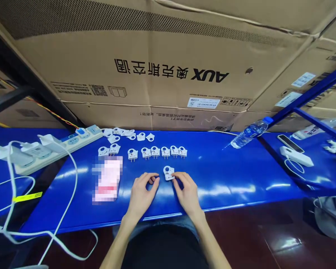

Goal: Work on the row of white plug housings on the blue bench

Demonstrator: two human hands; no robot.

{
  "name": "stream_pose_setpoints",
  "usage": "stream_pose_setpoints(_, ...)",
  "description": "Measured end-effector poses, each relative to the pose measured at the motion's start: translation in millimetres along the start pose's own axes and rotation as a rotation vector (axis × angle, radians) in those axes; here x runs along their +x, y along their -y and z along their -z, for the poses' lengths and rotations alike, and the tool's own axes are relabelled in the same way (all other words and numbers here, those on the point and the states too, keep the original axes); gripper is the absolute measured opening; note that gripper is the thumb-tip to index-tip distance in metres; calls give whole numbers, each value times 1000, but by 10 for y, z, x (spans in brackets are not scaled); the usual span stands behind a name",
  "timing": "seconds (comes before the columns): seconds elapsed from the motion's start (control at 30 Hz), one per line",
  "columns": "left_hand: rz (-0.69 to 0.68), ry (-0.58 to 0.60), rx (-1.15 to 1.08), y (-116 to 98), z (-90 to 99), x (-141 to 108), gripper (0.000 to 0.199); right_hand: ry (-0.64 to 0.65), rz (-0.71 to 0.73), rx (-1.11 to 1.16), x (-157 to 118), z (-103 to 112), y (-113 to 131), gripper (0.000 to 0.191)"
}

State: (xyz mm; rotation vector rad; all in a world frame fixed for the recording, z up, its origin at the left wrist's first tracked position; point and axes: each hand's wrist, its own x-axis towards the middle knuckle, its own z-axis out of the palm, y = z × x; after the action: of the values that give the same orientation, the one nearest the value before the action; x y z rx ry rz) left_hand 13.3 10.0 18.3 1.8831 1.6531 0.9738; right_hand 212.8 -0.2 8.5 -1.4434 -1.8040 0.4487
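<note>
Between thumb and fingers, my right hand (187,188) pinches the right edge of a small white plug with a ring-shaped handle (168,173), low over the blue table (224,175). Just left of that plug, my left hand (144,190) is loosely curled, its thumb and fingertips slightly apart and nothing visible in it. Farther back stands a row of similar white two-pin plugs, one of them (132,154) nearest my left hand. Two more, including a plug (103,151), sit by a blurred-out pink and white item (109,179).
More white pieces (124,132) lie along the back edge. At left is a power strip (64,147) with adapters and looping white cables (74,183). A water bottle (250,133) lies back right, before large cardboard boxes (156,48). A phone (290,144) and white device (296,156) are farther right.
</note>
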Motion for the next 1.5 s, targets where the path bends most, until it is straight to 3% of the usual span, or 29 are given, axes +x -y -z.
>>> stream_pose_setpoints(0.17, 14, 20, -34, -22, -62, 95, 26, -3, 68, 11, 51, -106, 132, 22)
stream_pose_setpoints(0.53, 39, -24, -54, 12, -65, 105, 22, 50, 116, -17, 105, -144, 135, 19)
stream_pose_setpoints(0.8, 26, 231, -25, 31, 107, 345, 22, 56, 123, -26, 120, -128, 137, 20)
stream_pose_setpoints(1.0, -1, 282, -21, 15, 120, 411, 21, 77, 120, -26, 127, -100, 145, 22)
stream_pose_setpoints(1.3, 21, 189, -125, -11, 70, 325, 21, 31, 8, -18, 167, 75, -17, 22)
stream_pose_setpoints(1.5, -84, 6, 96, 90, 46, 280, 18, -97, -208, -50, 252, 421, -393, 24)
